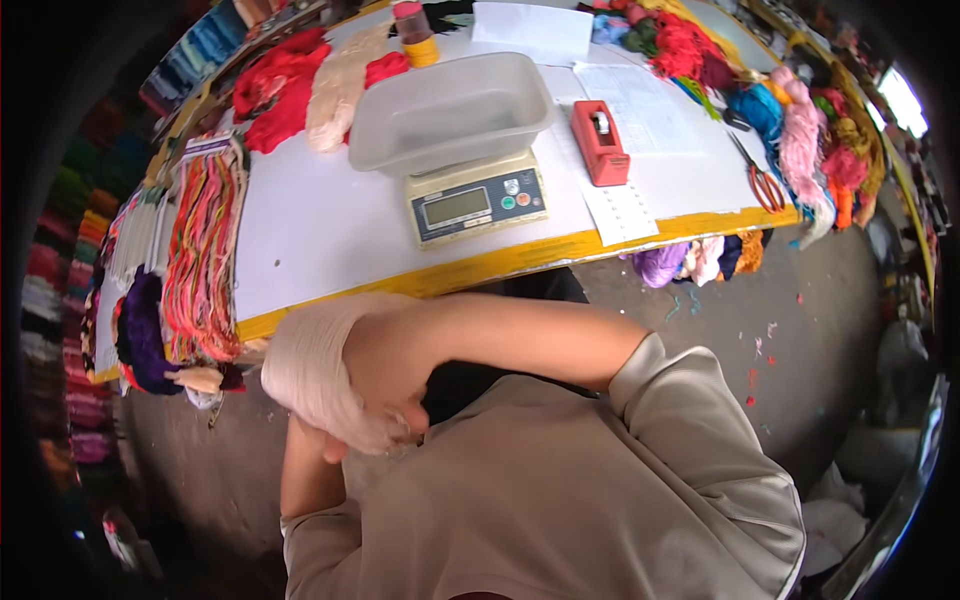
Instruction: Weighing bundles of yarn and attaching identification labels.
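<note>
Winding cream yarn (310,365), the right hand (385,375) wears a thick wrap and pinches it with the left hand (325,440); beyond both hands, the scale's tub (450,110) on the desk (320,225) sits unfilled.

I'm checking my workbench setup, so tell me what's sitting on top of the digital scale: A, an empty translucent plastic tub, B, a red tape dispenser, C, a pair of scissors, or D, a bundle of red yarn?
A: the empty translucent plastic tub rests on the digital scale, while the red tape dispenser and the scissors lie on the white tabletop to its right.
</note>
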A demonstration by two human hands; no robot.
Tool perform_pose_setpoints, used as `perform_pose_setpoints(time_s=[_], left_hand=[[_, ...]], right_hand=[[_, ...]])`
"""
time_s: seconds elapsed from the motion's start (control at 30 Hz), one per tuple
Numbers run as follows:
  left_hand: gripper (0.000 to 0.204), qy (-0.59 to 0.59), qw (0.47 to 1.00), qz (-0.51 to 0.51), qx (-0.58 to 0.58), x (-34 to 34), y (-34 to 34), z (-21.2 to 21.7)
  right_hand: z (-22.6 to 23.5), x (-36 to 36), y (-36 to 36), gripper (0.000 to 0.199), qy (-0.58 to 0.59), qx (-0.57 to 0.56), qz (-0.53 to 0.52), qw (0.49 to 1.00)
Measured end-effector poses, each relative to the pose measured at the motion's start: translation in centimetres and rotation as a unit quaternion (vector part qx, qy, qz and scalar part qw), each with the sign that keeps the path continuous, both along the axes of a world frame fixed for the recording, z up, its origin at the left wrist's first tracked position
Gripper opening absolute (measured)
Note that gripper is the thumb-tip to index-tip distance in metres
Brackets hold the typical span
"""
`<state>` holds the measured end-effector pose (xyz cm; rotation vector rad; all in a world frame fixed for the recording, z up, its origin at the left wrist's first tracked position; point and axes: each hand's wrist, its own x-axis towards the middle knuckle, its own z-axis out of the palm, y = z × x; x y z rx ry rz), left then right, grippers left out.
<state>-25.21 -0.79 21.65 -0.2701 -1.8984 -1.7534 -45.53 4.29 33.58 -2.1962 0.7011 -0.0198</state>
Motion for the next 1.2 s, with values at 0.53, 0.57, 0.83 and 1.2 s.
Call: perform_pose_setpoints(time_s=[0.53,0.57,0.83,1.2], left_hand=[[0.07,0.255,0.914,0.052,0.31,-2.6,-5.5,1.5],[0.062,0.132,0.922,0.317,0.18,-3.2,-5.6,0.5],[0.022,-0.273,0.765,0.583,0.005,-8.7,-6.5,-5.0],[0.008,-0.393,0.754,0.512,0.122,-8.9,-6.6,-3.0]], right_hand=[[-13.6,-42.1,-2.8,0.053,0.098,-0.25,-0.792,0.549],[-14.3,-44.3,-4.7,0.053,0.084,-0.291,-0.767,0.566],[-15.6,-49.9,-22.0,0.036,0.257,-0.349,-0.617,0.657],[-9.8,-51.4,-24.5,0.012,0.141,-0.549,-0.641,0.518]])
